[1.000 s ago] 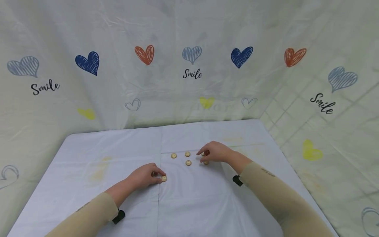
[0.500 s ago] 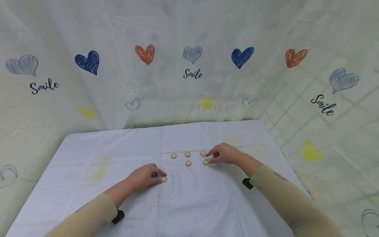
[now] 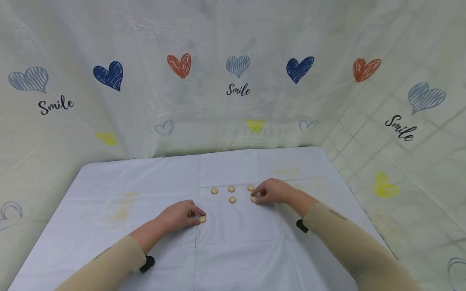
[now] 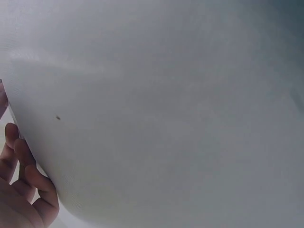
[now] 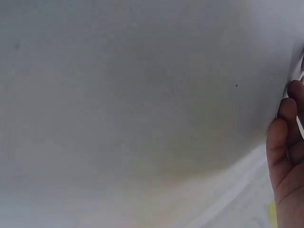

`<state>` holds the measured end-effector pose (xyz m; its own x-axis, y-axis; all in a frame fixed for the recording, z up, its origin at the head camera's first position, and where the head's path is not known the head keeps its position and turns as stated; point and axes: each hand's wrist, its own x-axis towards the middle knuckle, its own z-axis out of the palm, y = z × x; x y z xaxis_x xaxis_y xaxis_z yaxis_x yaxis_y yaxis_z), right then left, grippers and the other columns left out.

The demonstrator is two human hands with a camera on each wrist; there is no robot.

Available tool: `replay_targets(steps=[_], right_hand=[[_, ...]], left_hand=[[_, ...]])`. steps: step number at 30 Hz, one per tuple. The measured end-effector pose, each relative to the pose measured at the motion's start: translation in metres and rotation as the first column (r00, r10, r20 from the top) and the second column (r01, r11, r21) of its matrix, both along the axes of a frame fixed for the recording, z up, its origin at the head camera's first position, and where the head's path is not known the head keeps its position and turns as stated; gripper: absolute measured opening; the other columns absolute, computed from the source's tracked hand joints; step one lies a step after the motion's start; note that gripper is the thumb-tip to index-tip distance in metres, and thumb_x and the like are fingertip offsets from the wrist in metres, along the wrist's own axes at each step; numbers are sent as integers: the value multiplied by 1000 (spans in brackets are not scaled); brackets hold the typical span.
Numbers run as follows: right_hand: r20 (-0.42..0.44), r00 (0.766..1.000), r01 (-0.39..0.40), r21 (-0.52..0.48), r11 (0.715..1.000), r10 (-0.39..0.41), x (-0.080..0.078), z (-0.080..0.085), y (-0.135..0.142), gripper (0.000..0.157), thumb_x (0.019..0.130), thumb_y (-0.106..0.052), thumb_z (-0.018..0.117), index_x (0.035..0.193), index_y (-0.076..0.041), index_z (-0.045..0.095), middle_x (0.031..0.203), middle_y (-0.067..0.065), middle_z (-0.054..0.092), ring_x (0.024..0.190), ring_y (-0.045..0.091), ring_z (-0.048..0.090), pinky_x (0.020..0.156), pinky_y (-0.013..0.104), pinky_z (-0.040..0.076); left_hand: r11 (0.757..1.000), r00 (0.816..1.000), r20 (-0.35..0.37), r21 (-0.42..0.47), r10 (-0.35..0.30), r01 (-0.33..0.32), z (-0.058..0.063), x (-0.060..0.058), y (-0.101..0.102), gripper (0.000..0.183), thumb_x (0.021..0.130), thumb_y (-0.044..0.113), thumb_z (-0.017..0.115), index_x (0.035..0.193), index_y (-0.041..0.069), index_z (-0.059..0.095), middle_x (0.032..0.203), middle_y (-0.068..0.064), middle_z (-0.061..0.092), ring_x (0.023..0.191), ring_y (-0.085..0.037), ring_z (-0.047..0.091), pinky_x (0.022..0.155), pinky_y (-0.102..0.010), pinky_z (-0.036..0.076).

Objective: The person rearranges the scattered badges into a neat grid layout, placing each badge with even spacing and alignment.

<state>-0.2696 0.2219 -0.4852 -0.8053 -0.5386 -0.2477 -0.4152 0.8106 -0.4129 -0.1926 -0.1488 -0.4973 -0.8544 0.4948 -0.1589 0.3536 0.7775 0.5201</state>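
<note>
In the head view my left hand (image 3: 180, 214) pinches a small, round, wooden-looking disc (image 3: 202, 219) on the white cloth, left of the others. Farther back, my right hand (image 3: 274, 190) holds thumb and forefinger about another such disc (image 3: 253, 199). A third disc (image 3: 251, 188) lies just behind those fingertips. To the left sit a disc (image 3: 232, 199) in the near row, and a disc (image 3: 231, 188) and a disc (image 3: 214, 190) in the far row. Faint marks on their faces are too small to read. Both wrist views show curled fingers at the frame edge; no disc shows there.
A white cloth with creases and yellowish stains covers the table (image 3: 109, 202). Behind it and to the sides hangs a pale curtain (image 3: 204, 109) printed with hearts and "Smile". Dark wrist cameras sit under both sleeves.
My right hand first draws back to the right, uncovering two discs, then moves slightly left again to take the nearer one. My left hand stays at its disc.
</note>
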Motion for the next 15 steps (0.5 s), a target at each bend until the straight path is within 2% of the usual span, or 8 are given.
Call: replay_targets(steps=[15], right_hand=[[-19,1000,-4,35,999,5,0,1,-2,25,86,-34,78,110,-29,78,75,-13,60,70,8,52,69,29,43]], left_hand=[[996,996,-23,-44,-82,81,7,-3,4,19,87,23,77,105,27,79,80,15,53,73,-5,49,69,-27,43]])
